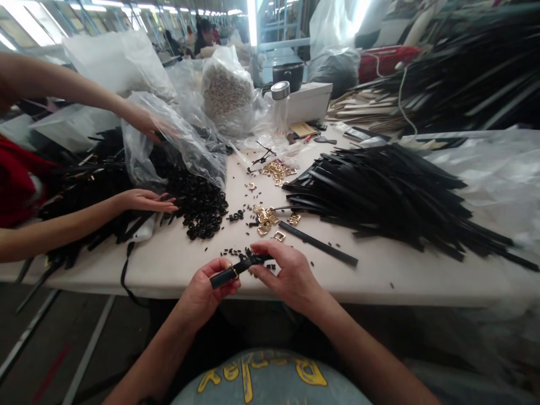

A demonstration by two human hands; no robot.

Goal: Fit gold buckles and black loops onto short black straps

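Two bare hands at the near table edge, apart from each other, joined by one black strap point(221, 278) held just above the tabletop point(426, 287). Left hand point(202, 287) clamped on the strap's left end, fingers and thumb beside a gold buckle point(234, 270) around it; right hand point(295, 275) pinching the right end between thumb and fingers. Just beyond: small cluster of gold buckles point(264, 218), a second heap of buckles point(277, 170) farther off, small black bits scattered about. Single loose strap point(318, 243) lies right of the cluster; large pile of black straps point(379, 191) farther right. Left: mound of black loops point(205, 209). Co-worker's near hand point(145, 200) open beside it, other hand point(147, 121) at a clear plastic bag point(145, 152).
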